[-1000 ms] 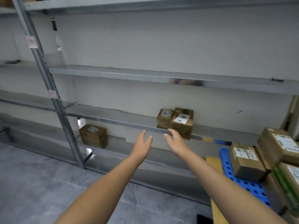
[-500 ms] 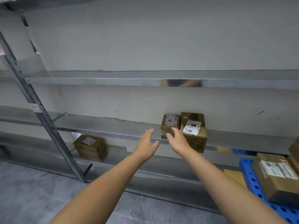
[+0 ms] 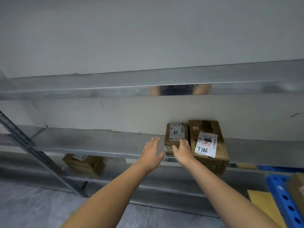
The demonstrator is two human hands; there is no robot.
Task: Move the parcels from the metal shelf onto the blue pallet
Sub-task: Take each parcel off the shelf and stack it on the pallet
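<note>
Small parcel (image 3: 176,137) and large parcel (image 3: 207,146) sat touching on the shelf (image 3: 98,142). Left hand (image 3: 152,150) and right hand (image 3: 182,151), both spread and empty, hovered by the small one. Probably stiff, light cardboard; grip opposite sides.

The light was dim, flat and cool, laying a grey-green cast over the wall (image 3: 148,38) and only a soft shadow beneath the metal shelf (image 3: 98,142). A bright strip of glare with a smeared reflection sat on the front lip of the upper shelf (image 3: 179,90). Wide-angle distortion bowed the shelf edges, and the lower parcel (image 3: 83,163) and the blue pallet (image 3: 279,196) at the right border were blurred, while the larger parcel (image 3: 206,143) showed a sharp label.
</note>
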